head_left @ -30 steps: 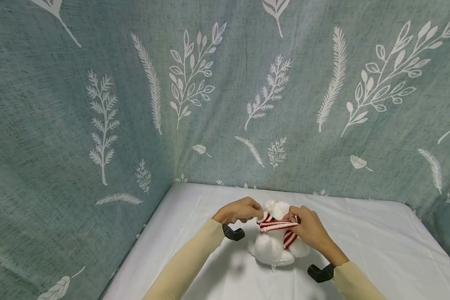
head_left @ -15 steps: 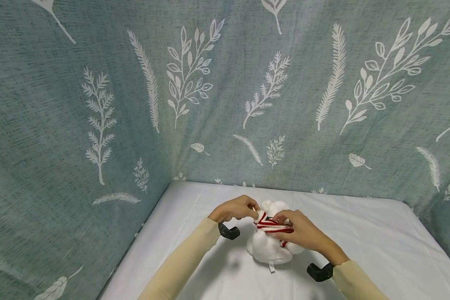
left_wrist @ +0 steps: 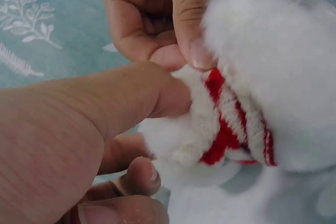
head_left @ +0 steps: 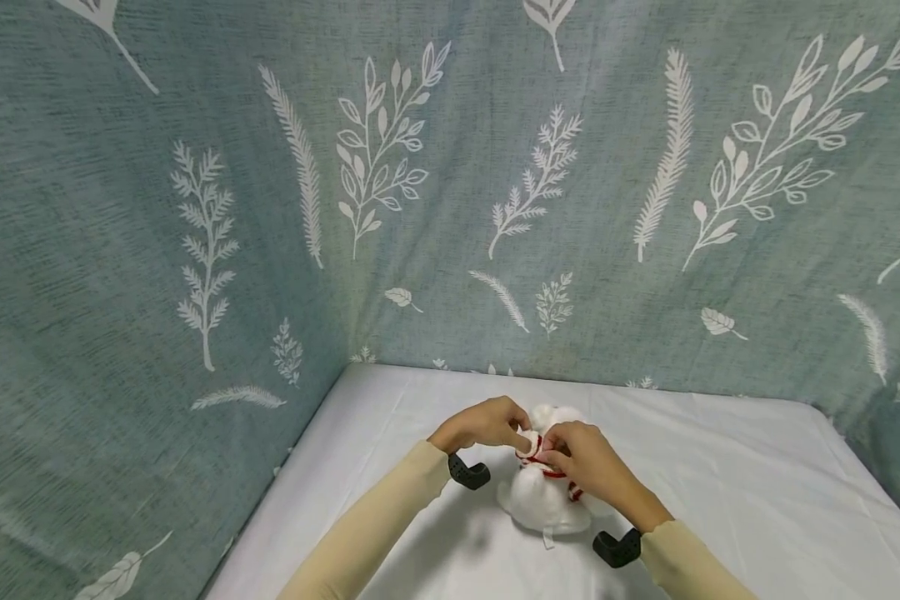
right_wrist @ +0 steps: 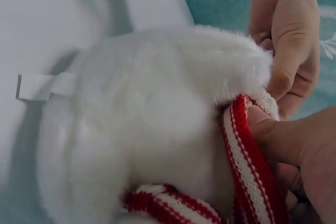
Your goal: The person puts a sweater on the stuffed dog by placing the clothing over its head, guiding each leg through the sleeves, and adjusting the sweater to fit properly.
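A white fluffy stuffed toy (head_left: 540,500) sits on the white-covered table with its back and a small tag (right_wrist: 37,87) toward me. Around its neck runs a red-and-white striped knitted scarf (right_wrist: 244,156). At the left of the neck, my left hand (head_left: 491,423) pinches the scarf between thumb and fingers. My right hand (head_left: 588,458) grips the scarf close beside it, its thumb tucked behind a strip in the right wrist view. One loose scarf end (right_wrist: 173,205) hangs lower against the toy's side. The hands hide much of the toy's head.
A white cloth (head_left: 727,475) covers the table. Blue-green curtains (head_left: 435,317) with white leaf prints stand behind it and on the left. Black wrist mounts (head_left: 468,472) sit below both hands.
My right hand has moved left across the toy's neck, bringing the stretched scarf strip in close. My left hand has stayed by the neck's left side. The toy remains in place.
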Demonstrator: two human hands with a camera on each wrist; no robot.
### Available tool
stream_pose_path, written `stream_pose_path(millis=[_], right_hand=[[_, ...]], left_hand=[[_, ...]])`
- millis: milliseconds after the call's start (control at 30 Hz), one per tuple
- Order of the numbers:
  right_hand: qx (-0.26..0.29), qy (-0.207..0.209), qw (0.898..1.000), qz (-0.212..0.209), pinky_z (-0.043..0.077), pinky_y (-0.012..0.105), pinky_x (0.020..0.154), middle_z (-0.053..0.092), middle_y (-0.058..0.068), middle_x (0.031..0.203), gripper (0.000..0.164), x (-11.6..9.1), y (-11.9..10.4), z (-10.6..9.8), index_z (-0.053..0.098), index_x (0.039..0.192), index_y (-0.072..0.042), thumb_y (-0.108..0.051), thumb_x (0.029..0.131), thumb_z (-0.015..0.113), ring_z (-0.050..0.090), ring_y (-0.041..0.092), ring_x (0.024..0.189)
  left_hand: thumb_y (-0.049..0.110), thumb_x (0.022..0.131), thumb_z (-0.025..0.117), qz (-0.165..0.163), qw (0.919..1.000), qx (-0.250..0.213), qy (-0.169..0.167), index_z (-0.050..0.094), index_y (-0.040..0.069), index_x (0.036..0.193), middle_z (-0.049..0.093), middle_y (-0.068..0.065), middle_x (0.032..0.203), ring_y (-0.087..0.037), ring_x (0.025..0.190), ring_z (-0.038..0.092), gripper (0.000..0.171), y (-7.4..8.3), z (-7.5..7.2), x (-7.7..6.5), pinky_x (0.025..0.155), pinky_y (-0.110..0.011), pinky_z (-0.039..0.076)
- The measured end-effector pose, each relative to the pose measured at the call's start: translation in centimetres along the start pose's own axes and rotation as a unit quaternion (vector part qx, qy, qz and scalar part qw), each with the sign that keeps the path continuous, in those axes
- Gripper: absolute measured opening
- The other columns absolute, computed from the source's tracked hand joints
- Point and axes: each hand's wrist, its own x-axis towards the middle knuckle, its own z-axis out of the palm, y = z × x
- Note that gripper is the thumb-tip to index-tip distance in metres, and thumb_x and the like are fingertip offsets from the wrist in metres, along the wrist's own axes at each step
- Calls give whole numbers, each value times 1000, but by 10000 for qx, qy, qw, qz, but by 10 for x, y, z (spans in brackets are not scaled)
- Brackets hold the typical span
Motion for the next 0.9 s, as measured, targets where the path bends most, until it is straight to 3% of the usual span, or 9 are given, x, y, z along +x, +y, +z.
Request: stream_pose_path(millis=[200, 367, 633, 767, 900], right_hand=[[-48, -2, 9996, -287, 44, 25, 61, 53, -11, 72, 20, -3, 3, 2, 62, 79, -16, -7, 95, 71, 48, 2, 64], [139, 15, 9992, -365, 45, 25, 59, 54, -11, 71, 17, -6, 6, 0, 62, 82, -15, -4, 92, 68, 50, 1, 62], [324, 117, 9993, -155, 45, 24, 56, 53, -8, 69, 19, -12, 13, 1, 59, 81, -14, -2, 93, 66, 52, 2, 58], [568, 2, 9984, -15, 48, 25, 52, 56, -7, 69, 16, -10, 12, 5, 58, 85, -12, -3, 97, 64, 56, 6, 54], [917, -144, 9956, 138, 49, 28, 47, 56, -4, 69, 12, -9, 9, 9, 57, 100, -8, -10, 99, 68, 56, 12, 49]], left_hand=[[6, 86, 73, 95, 9998, 70, 181, 73, 11, 88, 46, 5, 65, -9, 58, 37, 5, 3, 1, -1, 56, -26, 33], [8, 88, 74, 110, 9997, -97, 180, 71, 13, 85, 51, 5, 71, -9, 64, 41, 7, -1, 1, 0, 59, -27, 35], [11, 94, 72, -9, 9998, -170, 73, 65, 12, 83, 49, 4, 73, -11, 65, 39, 13, -7, 0, -1, 61, -28, 34], [13, 95, 72, -137, 9999, 36, -10, 65, 14, 81, 53, 5, 72, -10, 65, 43, 16, -6, -1, -3, 61, -27, 37], [16, 94, 73, -213, 9987, 443, -108, 55, 16, 68, 43, 6, 64, -9, 59, 36, 31, -3, 2, -3, 58, -26, 32]])
